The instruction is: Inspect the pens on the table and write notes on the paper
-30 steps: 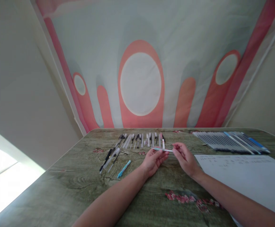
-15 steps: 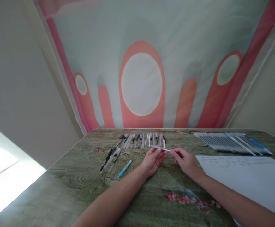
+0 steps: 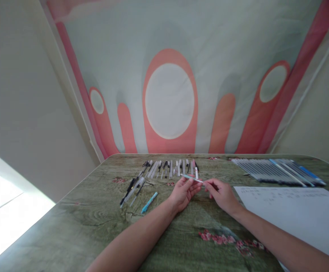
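A thin pale pen piece (image 3: 195,179), white with a light-blue end, lies slantwise between my two hands above the table. My left hand (image 3: 182,192) pinches it between thumb and fingers, with its blue end toward the upper left. The fingertips of my right hand (image 3: 219,194) close on its right end. To the left of my left forearm a light-blue pen cap piece (image 3: 149,202) lies on the table. Just behind my hands stands out a white pen cap (image 3: 196,172) among the loose parts.
Along the back of the table (image 3: 90,215) runs a row of pen parts (image 3: 171,169). More black and clear parts (image 3: 132,191) lie at the left. Several grey pens (image 3: 262,170) sit side by side at the right, behind a white sheet (image 3: 294,211) with writing.
My right hand has moved slightly left and down, and its fingers have closed more on the right end of the pen piece. The piece now slants more. My left hand stays put.
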A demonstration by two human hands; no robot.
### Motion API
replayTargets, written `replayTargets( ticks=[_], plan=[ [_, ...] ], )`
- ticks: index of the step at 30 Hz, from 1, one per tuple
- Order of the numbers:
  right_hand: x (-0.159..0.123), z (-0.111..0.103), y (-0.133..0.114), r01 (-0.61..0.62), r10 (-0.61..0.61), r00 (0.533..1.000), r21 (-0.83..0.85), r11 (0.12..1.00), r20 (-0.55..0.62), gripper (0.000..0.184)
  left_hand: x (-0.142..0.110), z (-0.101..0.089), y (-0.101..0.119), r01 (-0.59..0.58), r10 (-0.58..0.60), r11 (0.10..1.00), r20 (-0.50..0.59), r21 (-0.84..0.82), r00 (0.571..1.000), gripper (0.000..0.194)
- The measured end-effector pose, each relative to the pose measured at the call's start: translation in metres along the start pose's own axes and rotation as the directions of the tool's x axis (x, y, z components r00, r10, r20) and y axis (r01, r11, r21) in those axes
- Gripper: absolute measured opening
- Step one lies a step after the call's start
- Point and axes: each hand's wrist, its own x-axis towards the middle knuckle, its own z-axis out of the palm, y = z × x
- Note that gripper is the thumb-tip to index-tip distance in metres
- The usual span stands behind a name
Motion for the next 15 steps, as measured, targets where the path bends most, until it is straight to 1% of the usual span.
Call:
replayTargets(
  ticks=[3, 5, 6, 8, 10, 11, 12, 13, 14, 15],
  plan=[
    [0.000, 0.001, 0.000, -0.003, 0.002, 1.000, 0.018, 1.000, 0.019, 0.029, 0.001, 0.000, 0.000, -0.004, 0.003, 1.000, -0.031, -0.020, 1.000, 0.022],
    [0.001, 0.001, 0.001, 0.003, -0.003, 1.000, 0.003, 1.000, 0.030, 0.028, 0.002, 0.001, 0.000, -0.012, 0.010, 0.999, -0.060, -0.032, 0.998, 0.019],
    [0.002, 0.001, 0.001, 0.013, -0.013, 1.000, -0.018, 1.000, 0.015, 0.028, 0.003, 0.001, 0.000, -0.017, 0.014, 0.999, -0.071, -0.038, 0.997, 0.018],
    [0.004, -0.001, 0.001, 0.056, -0.063, 0.995, -0.092, 0.994, -0.075, 0.027, 0.003, 0.000, 0.000, -0.026, 0.022, 0.998, -0.082, -0.051, 0.996, 0.016],
    [0.008, -0.003, -0.005, 0.134, -0.168, 0.969, -0.185, 0.974, -0.183, 0.026, 0.004, -0.001, -0.001, -0.032, 0.026, 0.998, -0.087, -0.061, 0.996, 0.015],
    [0.010, -0.003, -0.010, 0.186, -0.233, 0.951, -0.226, 0.956, -0.202, 0.026, 0.004, -0.002, -0.001, -0.033, 0.028, 0.997, -0.087, -0.063, 0.996, 0.015],
    [0.013, -0.003, -0.017, 0.253, -0.302, 0.937, -0.255, 0.933, -0.175, 0.023, 0.005, -0.002, -0.002, -0.035, 0.030, 0.998, -0.083, -0.059, 0.996, 0.015],
    [0.016, -0.001, -0.026, 0.326, -0.362, 0.927, -0.268, 0.907, -0.098, 0.020, 0.005, -0.002, -0.004, -0.047, 0.043, 0.998, -0.085, -0.048, 0.995, 0.014],
    [0.019, 0.003, -0.037, 0.408, -0.421, 0.907, -0.264, 0.874, 0.006, 0.016, 0.005, -0.001, -0.005, -0.065, 0.061, 0.997, -0.087, -0.038, 0.994, 0.013],
    [0.023, 0.010, -0.048, 0.489, -0.471, 0.872, -0.249, 0.836, 0.131, 0.015, 0.006, 0.000, -0.006, -0.094, 0.092, 0.995, -0.076, -0.027, 0.993, 0.011]
  ],
)
